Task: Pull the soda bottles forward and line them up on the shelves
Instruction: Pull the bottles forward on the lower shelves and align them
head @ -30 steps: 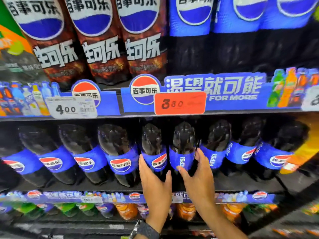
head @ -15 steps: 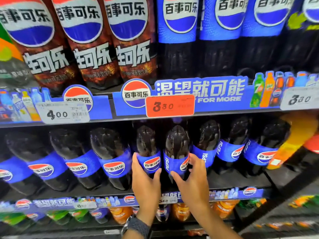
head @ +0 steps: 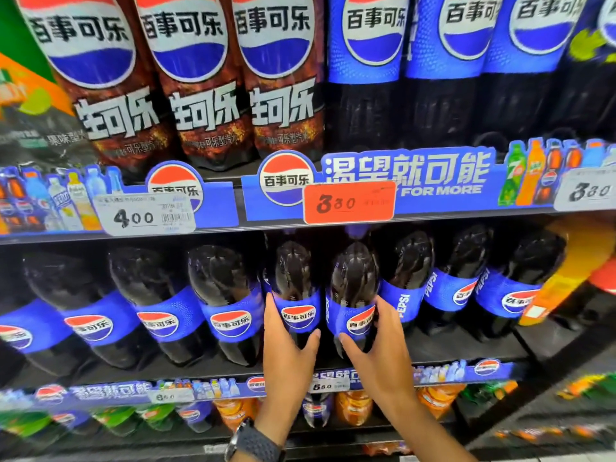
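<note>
A row of dark cola bottles with blue Pepsi labels stands on the middle shelf (head: 450, 353). My left hand (head: 286, 355) grips the lower body of one bottle (head: 295, 278) near the middle of the row. My right hand (head: 376, 341) grips the neighbouring bottle (head: 353, 281) just to its right. Both held bottles stand upright with their round logos facing me. Bottles further right (head: 411, 261) show "PEPSI" sideways on their labels.
Taller cola bottles (head: 196, 78) fill the upper shelf above a blue price strip (head: 433, 181) with an orange 3.80 tag (head: 348, 203). An orange soda bottle (head: 566, 271) leans at the row's right end. Orange and green bottles (head: 353, 405) sit on the lower shelf.
Both hands have stayed on the same two bottles. The right-hand bottle has turned so its round logo faces more to the front. The view has shifted closer and slightly right.
</note>
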`<action>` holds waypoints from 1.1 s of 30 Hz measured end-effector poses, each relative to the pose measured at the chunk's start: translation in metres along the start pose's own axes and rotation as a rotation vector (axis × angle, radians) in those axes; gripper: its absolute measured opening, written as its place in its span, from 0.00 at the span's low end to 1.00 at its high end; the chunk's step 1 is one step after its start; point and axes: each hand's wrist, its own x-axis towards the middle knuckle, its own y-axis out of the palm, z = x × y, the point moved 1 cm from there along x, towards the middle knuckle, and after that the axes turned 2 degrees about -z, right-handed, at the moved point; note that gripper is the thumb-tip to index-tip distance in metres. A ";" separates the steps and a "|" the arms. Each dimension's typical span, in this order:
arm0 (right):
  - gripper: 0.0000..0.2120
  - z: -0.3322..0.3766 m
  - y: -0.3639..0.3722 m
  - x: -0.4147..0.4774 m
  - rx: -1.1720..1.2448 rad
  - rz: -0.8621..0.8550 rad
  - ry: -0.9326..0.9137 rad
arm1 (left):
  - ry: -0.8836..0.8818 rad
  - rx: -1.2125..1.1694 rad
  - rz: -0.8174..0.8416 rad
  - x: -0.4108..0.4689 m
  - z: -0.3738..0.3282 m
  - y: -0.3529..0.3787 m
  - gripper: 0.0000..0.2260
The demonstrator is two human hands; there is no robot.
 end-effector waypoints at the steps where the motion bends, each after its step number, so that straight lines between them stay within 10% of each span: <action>1: 0.39 -0.001 0.001 -0.001 0.014 0.017 0.011 | 0.003 0.021 -0.024 -0.005 0.001 -0.001 0.44; 11: 0.35 0.011 0.023 0.008 0.013 -0.228 0.095 | 0.020 0.032 0.034 -0.019 0.008 -0.010 0.42; 23: 0.28 0.002 0.013 0.000 0.092 -0.138 0.022 | 0.169 0.108 0.099 -0.033 -0.002 -0.002 0.20; 28: 0.10 -0.017 -0.044 0.010 0.052 -0.101 -0.056 | 0.170 0.099 0.239 -0.043 -0.015 0.028 0.23; 33: 0.13 -0.041 -0.094 0.033 0.001 -0.277 -0.097 | 0.177 0.059 0.230 -0.055 -0.037 0.070 0.26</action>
